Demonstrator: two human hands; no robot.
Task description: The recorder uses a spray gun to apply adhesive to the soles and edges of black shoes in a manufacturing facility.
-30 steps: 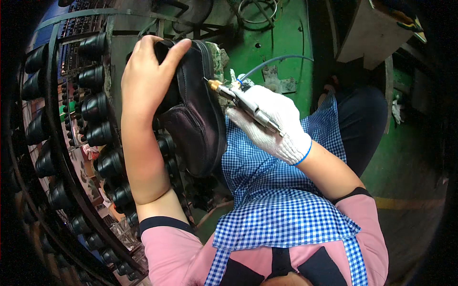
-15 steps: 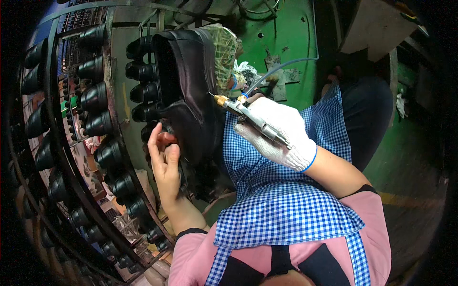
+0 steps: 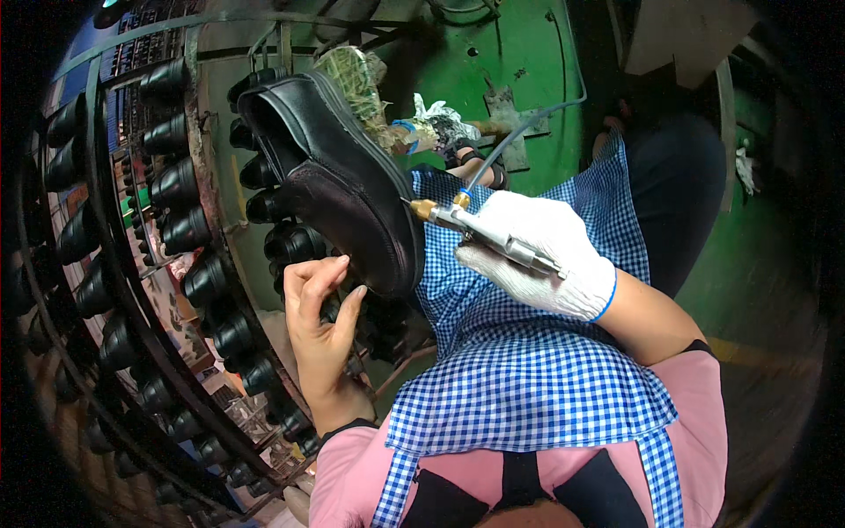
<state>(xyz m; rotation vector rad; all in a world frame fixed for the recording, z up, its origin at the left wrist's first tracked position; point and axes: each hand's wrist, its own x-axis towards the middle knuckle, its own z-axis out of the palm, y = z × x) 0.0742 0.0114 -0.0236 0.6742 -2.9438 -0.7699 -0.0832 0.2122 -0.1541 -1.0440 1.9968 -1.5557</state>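
Observation:
A black slip-on shoe (image 3: pixel 352 198) is in front of me, its opening toward the far left and its toe toward me. My bare left hand (image 3: pixel 321 326) is just left of the toe, thumb and fingers apart, holding nothing; whether a fingertip touches the leather I cannot tell. In a white knit glove, my right hand (image 3: pixel 550 255) grips a small metal spray gun (image 3: pixel 502 242) with a brass tip. The tip points at the shoe's right side, close to it. From the gun a thin grey-blue air hose (image 3: pixel 528 121) runs away.
On my left stand metal racks (image 3: pixel 198 158) with rows of black shoes (image 3: pixel 174 183). Behind the shoe is a lumpy, tape-wrapped support (image 3: pixel 356 88) on a green floor (image 3: pixel 528 53) with a cross-shaped metal base (image 3: pixel 510 132). My blue checked apron (image 3: pixel 528 387) covers my lap.
The shoe has turned, showing more of its top and its right side. My right hand with the spray gun has shifted right and slightly nearer. The left hand has moved a little to the right.

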